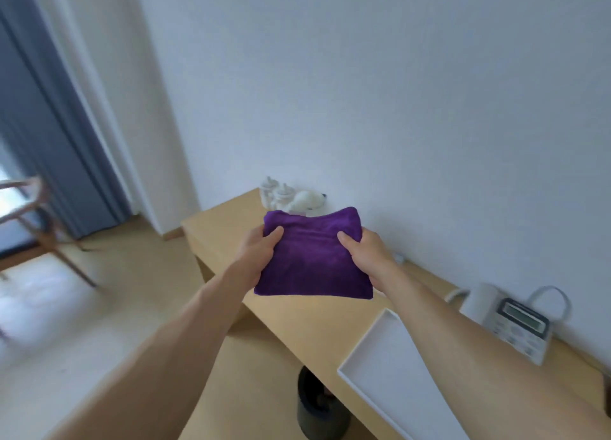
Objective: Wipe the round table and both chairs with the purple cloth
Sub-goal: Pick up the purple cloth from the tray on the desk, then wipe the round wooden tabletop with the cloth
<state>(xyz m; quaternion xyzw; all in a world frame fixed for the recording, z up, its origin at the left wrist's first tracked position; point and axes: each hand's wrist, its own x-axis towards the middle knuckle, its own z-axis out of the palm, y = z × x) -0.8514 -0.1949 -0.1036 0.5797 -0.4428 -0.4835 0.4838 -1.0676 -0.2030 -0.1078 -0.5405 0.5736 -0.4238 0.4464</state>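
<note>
A folded purple cloth (pixel 310 257) is held up in front of me, above a long wooden desk (pixel 228 221). My left hand (pixel 256 254) grips its left edge, thumb on top. My right hand (pixel 367 254) grips its right edge the same way. One wooden chair (pixel 36 221) with a curved back stands at the far left near the window, blurred. The round table and a second chair are out of view.
On the desk stand white lidded cups and a white teapot (pixel 291 196) by the wall, a white tray (pixel 393 370) and a white telephone (pixel 509 324) at the right. A dark bin (pixel 317 410) sits under the desk. Blue-grey curtains (pixel 49 125) hang at the left.
</note>
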